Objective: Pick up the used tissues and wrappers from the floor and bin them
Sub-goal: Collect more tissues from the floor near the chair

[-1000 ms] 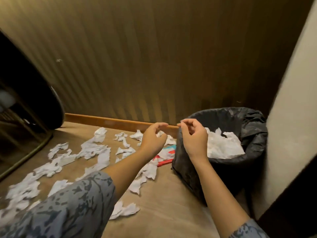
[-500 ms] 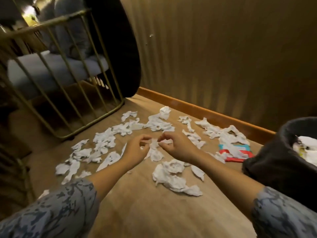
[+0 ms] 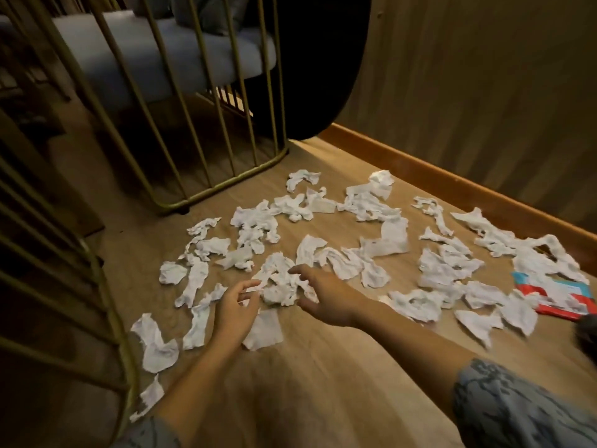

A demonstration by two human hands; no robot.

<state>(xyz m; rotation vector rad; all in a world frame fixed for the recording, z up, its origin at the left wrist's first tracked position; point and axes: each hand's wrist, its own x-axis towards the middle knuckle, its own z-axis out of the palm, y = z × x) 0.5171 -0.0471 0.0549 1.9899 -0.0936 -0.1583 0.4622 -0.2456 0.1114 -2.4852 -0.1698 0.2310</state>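
Several crumpled white tissues lie scattered over the wooden floor (image 3: 323,376). A bunched tissue clump (image 3: 279,281) lies between my hands. My left hand (image 3: 234,310) is on its left side with the fingers spread, and a flat tissue piece (image 3: 263,329) lies just beside it. My right hand (image 3: 323,294) is on the clump's right side, fingers apart and curved around it. Neither hand holds anything. A red, white and teal wrapper (image 3: 557,294) lies at the right, partly under tissues. A dark sliver at the right edge (image 3: 589,333) may be the black bin.
A chair with gold metal bars (image 3: 200,163) and a grey cushion (image 3: 155,56) stands at the back left. More gold bars (image 3: 64,270) curve along the left edge. A wooden skirting board (image 3: 452,176) runs below the ribbed wall.
My view has swung left, away from the bin and onto the floor litter. Both hands have come down from the bin and opened around a tissue clump.
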